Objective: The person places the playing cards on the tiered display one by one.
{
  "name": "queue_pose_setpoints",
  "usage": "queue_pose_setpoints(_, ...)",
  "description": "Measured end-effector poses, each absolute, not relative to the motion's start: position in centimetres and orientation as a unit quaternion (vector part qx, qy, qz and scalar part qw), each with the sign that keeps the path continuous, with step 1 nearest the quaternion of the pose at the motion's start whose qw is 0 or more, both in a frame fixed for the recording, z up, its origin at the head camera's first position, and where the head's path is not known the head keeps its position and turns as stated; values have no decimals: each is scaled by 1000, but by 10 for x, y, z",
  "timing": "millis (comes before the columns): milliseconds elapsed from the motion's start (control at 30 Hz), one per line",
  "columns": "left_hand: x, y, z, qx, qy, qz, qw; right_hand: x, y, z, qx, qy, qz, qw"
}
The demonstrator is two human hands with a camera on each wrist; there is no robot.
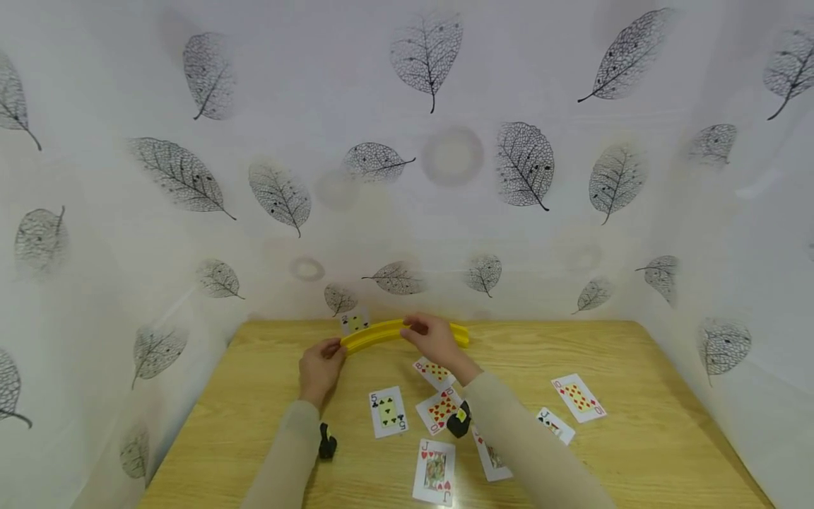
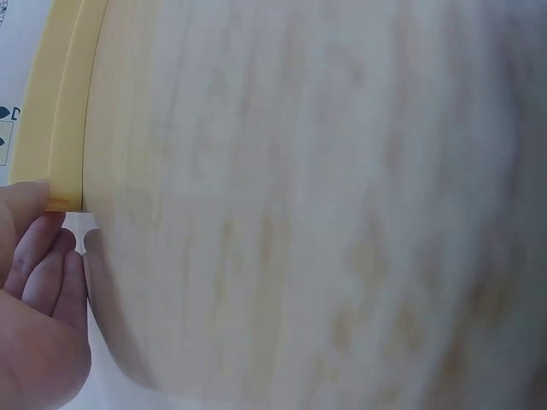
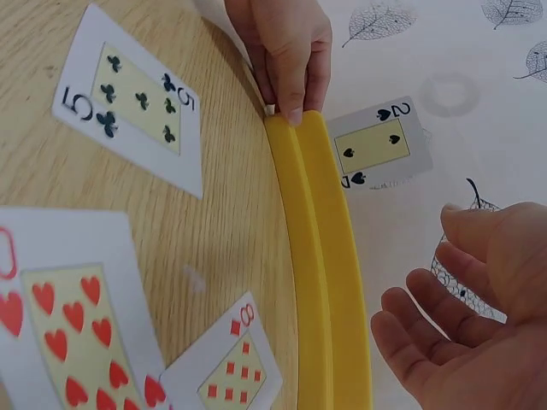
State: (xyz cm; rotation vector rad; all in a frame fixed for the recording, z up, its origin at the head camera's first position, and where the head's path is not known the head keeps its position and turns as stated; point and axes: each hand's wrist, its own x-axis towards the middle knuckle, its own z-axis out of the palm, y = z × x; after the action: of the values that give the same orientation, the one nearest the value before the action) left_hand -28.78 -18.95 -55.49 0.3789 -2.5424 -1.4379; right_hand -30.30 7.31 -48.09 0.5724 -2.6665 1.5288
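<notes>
A curved yellow playing-card holder (image 1: 381,331) lies along the back edge of the wooden table. My left hand (image 1: 321,367) pinches its left end, thumb on top and fingers below, as the left wrist view shows close up. Over the holder's right half hovers my right hand (image 1: 435,343), its fingers loosely bent and nothing between them. In the right wrist view this hand (image 3: 470,316) is beside the holder (image 3: 316,213), apart from it. Behind the holder's left part, a two of spades (image 3: 373,145) is against the leaf-patterned cloth.
Face-up cards lie on the table (image 1: 254,424): a five of clubs (image 1: 388,411), an eight of diamonds (image 1: 435,371), a ten of hearts (image 1: 439,410), a jack of hearts (image 1: 434,472), a ten of diamonds (image 1: 579,398) and others partly under the right sleeve. Leaf-patterned cloth (image 1: 407,233) walls the back and sides.
</notes>
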Motion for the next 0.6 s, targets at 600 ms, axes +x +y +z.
queue_pose_setpoints(600, -288, -191, -558, 128, -852, -499, 94, -282, 119, -509, 114, -881, 459, 6)
